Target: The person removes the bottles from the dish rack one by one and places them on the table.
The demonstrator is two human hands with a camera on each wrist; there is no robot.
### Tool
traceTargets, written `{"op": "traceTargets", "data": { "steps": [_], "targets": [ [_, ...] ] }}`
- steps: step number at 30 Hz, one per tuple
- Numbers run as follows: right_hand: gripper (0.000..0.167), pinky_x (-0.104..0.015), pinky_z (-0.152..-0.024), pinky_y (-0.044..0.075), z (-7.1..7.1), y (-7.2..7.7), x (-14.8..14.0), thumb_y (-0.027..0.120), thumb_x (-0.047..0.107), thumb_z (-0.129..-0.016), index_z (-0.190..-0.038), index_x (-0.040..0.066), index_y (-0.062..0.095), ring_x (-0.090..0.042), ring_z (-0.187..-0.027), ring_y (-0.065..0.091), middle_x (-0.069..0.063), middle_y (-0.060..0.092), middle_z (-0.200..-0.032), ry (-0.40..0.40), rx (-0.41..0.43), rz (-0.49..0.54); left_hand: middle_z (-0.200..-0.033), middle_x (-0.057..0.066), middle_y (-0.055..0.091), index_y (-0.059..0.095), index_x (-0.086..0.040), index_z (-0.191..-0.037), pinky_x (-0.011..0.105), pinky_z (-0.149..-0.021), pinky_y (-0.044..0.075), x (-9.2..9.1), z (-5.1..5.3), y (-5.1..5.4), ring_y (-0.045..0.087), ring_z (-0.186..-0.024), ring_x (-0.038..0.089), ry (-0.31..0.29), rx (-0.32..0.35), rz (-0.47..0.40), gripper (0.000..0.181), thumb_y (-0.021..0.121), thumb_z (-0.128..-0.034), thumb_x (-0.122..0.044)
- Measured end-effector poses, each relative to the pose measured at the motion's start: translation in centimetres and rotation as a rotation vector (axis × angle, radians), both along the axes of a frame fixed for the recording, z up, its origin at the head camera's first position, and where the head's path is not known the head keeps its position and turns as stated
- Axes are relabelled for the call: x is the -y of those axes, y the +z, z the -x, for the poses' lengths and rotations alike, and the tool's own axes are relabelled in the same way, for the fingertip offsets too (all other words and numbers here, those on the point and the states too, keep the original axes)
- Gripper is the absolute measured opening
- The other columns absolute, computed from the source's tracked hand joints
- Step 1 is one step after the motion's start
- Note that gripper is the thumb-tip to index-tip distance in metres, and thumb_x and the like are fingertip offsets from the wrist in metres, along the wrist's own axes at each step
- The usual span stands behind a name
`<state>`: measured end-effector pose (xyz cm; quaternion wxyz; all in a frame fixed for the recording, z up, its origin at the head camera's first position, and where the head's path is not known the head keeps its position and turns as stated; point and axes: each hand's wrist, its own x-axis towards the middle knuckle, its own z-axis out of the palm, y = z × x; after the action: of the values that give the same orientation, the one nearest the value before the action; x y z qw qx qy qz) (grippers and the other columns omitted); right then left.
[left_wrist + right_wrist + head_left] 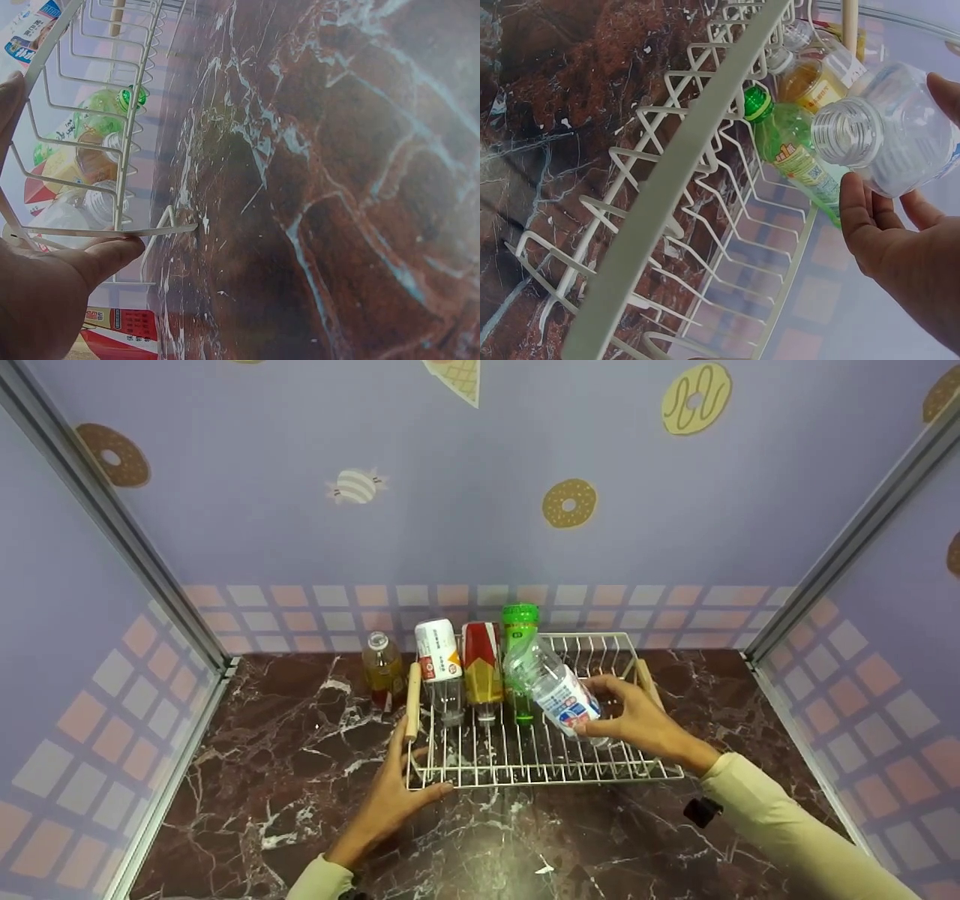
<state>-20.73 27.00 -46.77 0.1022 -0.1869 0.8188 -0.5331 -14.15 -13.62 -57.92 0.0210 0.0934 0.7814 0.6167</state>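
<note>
A clear plastic bottle [551,682] with a blue and white label is held by my right hand [637,724], tilted above the right part of a white wire dish rack [517,772]. Its uncapped mouth [847,135] shows in the right wrist view. My left hand [397,787] grips the rack's front left corner, the thumb [112,255] along the front rail. Leaning in the rack, necks toward the front, are a white-labelled clear bottle [439,656], a red and yellow bottle [482,667] and a green bottle [520,622].
Left of the rack, a bottle with a yellowish label [382,664] stands upright on the dark marbled counter [300,780]. Wooden handles [413,701] sit on the rack's two sides. Patterned purple walls [480,532] enclose the counter at the back and sides.
</note>
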Motion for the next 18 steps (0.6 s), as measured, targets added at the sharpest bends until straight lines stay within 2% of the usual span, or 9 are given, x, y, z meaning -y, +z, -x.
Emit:
{"op": "traceTargets", "data": {
  "steps": [5,7,14,18],
  "targets": [
    [0.071,-0.033,-0.095,0.065,-0.18,-0.16,0.10,0.094,0.015,-0.086,-0.145,-0.006,0.060,-0.031,-0.113,0.068,-0.019,0.070,-0.129,0.000,-0.066,-0.056,-0.179,0.027,0.008,0.001,-0.028,-0.178,0.075,-0.115,0.045,0.12,0.06,0.03,0.049,-0.151,0.045,-0.004,-0.011,0.006,0.131,0.095,-0.0870,-0.022],
    [0.073,-0.035,-0.101,0.062,-0.30,-0.19,0.12,0.095,0.018,-0.085,-0.145,-0.004,0.061,-0.031,-0.117,0.067,-0.016,0.071,-0.130,-0.010,-0.091,-0.095,-0.180,0.024,0.006,0.001,-0.029,-0.178,0.074,-0.116,0.045,0.13,0.05,0.06,0.048,-0.151,0.044,-0.002,-0.002,0.004,0.132,0.095,-0.0864,-0.023],
    [0.075,-0.061,-0.114,0.054,-0.57,-0.31,0.26,0.096,0.024,-0.086,-0.146,-0.004,0.061,-0.038,-0.127,0.065,-0.019,0.070,-0.137,0.010,-0.139,-0.145,-0.181,0.019,0.005,0.002,-0.036,-0.178,0.070,-0.114,0.050,0.16,-0.07,0.07,0.048,-0.151,0.043,0.005,0.019,-0.005,0.131,0.095,-0.0864,-0.023],
    [0.075,-0.067,-0.118,0.049,-0.61,-0.53,0.27,0.096,0.025,-0.086,-0.146,-0.004,0.061,-0.042,-0.132,0.062,-0.020,0.068,-0.142,0.018,-0.154,-0.158,-0.181,0.019,0.005,0.002,-0.036,-0.178,0.066,-0.111,0.054,0.16,-0.06,0.04,0.049,-0.151,0.043,0.003,0.019,-0.005,0.131,0.095,-0.0867,-0.023]
  ]
}}
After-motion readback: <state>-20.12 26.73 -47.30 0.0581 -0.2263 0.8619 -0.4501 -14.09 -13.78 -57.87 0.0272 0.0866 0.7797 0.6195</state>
